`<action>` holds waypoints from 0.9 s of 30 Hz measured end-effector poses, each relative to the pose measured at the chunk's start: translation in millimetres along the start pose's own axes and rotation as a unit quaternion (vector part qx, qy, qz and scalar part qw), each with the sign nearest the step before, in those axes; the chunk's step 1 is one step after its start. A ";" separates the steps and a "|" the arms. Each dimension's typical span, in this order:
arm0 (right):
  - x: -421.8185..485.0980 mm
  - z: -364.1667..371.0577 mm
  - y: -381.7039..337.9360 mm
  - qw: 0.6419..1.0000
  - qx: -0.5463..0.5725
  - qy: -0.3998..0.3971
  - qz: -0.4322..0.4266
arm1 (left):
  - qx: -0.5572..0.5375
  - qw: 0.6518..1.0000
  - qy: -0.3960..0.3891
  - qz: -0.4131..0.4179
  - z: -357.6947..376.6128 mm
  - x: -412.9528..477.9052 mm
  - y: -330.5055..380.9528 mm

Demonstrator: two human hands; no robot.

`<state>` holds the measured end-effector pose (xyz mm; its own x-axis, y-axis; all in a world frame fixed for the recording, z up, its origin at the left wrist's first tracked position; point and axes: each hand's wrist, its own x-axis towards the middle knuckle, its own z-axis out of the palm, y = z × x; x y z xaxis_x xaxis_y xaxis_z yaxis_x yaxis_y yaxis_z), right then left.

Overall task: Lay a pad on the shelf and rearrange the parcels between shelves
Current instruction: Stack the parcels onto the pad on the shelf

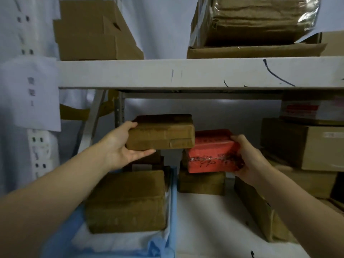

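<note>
Parcels are mid-shuffle, one in each hand, both lifted above the lower shelf (204, 220).

Fingers first. The left hand (119, 148) is clamped on a brown parcel (162, 134) at its left end: thumb over the top edge, fingers (143, 152) flat beneath. It is carried level, clear of the stack below, approx. between the two shelf levels. The right hand (249, 157) is wrapped round the right end of a red parcel (214, 151), thumb on top, fingers curled under and mostly hidden. Whether that parcel's underside touches the small brown parcel (201, 183) below cannot be told; it is tilted slightly.

Outward. A blue pad (167, 239), w/ a white layer on it, is already spread on the left part of the lower shelf, and a large brown parcel (126, 200) sits on it. So pad-laying is judged done, or nearly; the pad's front corner looks rumpled. A flat brown packet (260, 211) leans at right, and boxes (301, 144) are stacked further right. The upper shelf (186, 73) holds a carton (93, 32) and a plastic-wrapped bundle (255, 19), w/ a gap between them.

Left to do, as judged: both held parcels to be set down, prob. on the pad or up top; destination not shown.
</note>
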<state>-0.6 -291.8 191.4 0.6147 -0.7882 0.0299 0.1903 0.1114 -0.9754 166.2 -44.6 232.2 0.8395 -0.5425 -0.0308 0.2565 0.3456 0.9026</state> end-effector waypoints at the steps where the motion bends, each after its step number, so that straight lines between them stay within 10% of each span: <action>1: -3.7 1.8 2.9 1.000 0.002 -0.002 -0.001 | -0.003 1.000 0.011 -0.003 -10.1 -8.6 -0.6; 23: -37.5 29.1 19.9 0.996 0.083 -0.018 0.022 | 0.056 0.985 0.152 -0.055 -79.5 -61.5 -32.6; 27: -39.2 30.5 18.1 0.996 0.078 -0.021 0.024 | 0.234 0.950 0.209 0.011 -78.6 -50.7 -34.0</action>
<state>2.1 -240.4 179.2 0.6572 -0.7537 -0.0040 0.2745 0.2443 -0.9300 152.7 31.3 169.3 0.9841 -0.1543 -0.0882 0.0770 -0.0771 0.9940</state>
